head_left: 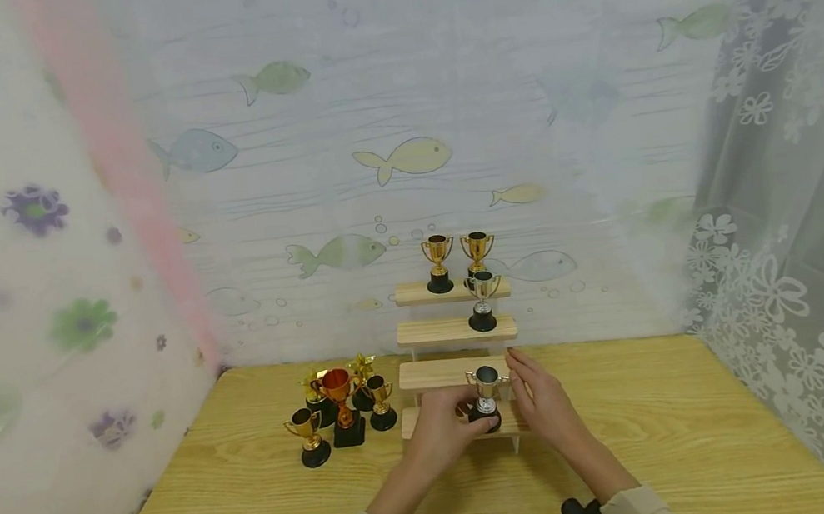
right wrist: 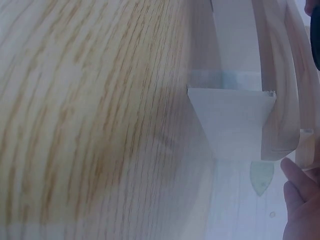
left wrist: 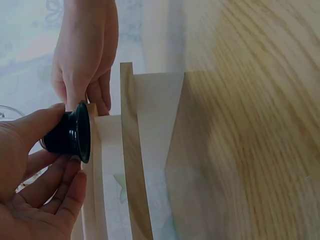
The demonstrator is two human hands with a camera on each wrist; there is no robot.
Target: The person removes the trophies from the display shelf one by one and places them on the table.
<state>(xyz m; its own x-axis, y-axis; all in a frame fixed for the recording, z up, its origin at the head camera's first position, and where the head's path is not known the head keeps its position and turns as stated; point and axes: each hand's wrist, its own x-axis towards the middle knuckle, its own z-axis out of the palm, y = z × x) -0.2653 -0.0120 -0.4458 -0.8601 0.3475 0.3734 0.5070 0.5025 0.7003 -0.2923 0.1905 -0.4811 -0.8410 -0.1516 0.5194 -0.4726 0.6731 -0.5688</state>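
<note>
In the head view my left hand [head_left: 439, 428] holds a small silver trophy cup [head_left: 486, 385] by its black base, upright in front of the lower steps of a wooden display rack [head_left: 430, 372]. The left wrist view shows thumb and fingertips pinching the black base [left wrist: 65, 134], its underside raised above the lowest shelf [left wrist: 131, 150]. My right hand [head_left: 545, 402] is at the rack's right side, its extended fingers against the end of a shelf. From the right wrist view, those fingertips [right wrist: 295, 175] sit right by the shelf end.
Two gold trophies [head_left: 439, 264] stand on the top shelf, and another silver trophy [head_left: 482, 304] on the shelf below. Left of the rack, a red-orange cup trophy [head_left: 341, 403], gold cups [head_left: 312, 442] and star-topped trophies [head_left: 362, 379] stand on the wooden table [head_left: 238, 468]. A fish-patterned curtain [head_left: 401, 82] hangs behind.
</note>
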